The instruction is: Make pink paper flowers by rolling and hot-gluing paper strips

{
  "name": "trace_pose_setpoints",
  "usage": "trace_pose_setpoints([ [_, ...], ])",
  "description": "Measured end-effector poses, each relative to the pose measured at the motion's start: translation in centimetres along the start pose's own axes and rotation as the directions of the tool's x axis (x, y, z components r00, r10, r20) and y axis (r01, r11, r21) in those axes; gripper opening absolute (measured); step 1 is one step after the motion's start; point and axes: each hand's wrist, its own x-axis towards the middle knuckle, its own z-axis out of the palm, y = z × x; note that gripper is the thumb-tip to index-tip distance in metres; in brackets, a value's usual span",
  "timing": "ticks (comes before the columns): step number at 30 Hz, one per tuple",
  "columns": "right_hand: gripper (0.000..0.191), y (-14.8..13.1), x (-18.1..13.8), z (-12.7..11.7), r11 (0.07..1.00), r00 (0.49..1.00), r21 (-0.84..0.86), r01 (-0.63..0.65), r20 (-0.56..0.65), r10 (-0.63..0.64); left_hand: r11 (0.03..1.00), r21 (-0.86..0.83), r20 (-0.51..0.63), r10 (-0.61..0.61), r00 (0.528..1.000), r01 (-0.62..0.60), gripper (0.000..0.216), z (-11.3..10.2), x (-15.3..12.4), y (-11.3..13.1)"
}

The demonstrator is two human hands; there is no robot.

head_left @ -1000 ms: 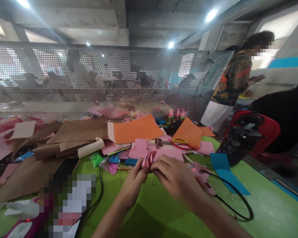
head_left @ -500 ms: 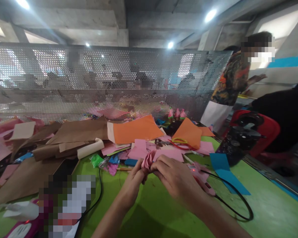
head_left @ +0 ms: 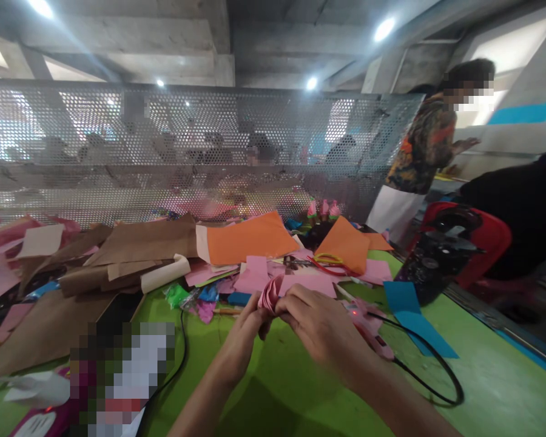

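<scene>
just above the green tabletop, the left hand and right hand pinch a pink paper piece. each grip is clamped on it. it looks curled, layered and petal-like, poking up between the fingertips.

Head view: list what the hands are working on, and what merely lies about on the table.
In hand: pink folded paper, pinched by left hand and right hand.
Lying about: glue gun, orange sheets, brown paper, blue paper.

no text, label or number here can be read.
</scene>
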Motion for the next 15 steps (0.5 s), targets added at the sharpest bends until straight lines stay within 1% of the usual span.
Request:
trace_pose_setpoints([
  [2, 0.016, 0.09, -0.07, -0.01, 0.999, 1.0, 0.043, 0.0, -0.025, 0.001, 1.0, 0.004, -0.006, -0.001, 1.0, 0.001, 0.025, -0.02, 0.02, 0.01],
  [7, 0.019, 0.4, -0.44, -0.35, 0.975, 0.994, 0.22, 0.008, -0.104, 0.015, 1.0, 0.01, -0.01, -0.007, 1.0, 0.007, 0.023, -0.09, 0.14, -0.05],
  [9, 0.019, 0.46, -0.52, -0.46, 0.968, 0.991, 0.252, 0.011, -0.133, 0.024, 1.0, 0.024, 0.003, -0.02, 1.0, 0.02, 0.024, -0.05, 0.09, 0.09],
  [11, 0.017, 0.48, -0.52, -0.39, 0.968, 0.987, 0.25, 0.015, -0.159, 0.025, 0.999, 0.049, 0.015, -0.024, 1.0, 0.023, 0.022, 0.01, -0.05, 0.29],
  [13, 0.015, 0.46, -0.46, -0.14, 0.975, 0.984, 0.22, 0.019, -0.176, 0.021, 0.997, 0.074, 0.019, -0.001, 1.0, 0.0, 0.019, 0.01, -0.13, 0.32],
  [15, 0.013, 0.44, -0.37, 0.19, 0.984, 0.982, 0.178, 0.022, -0.188, 0.012, 0.997, 0.075, 0.021, 0.018, 1.0, -0.02, 0.018, -0.14, 0.05, -0.07],
])
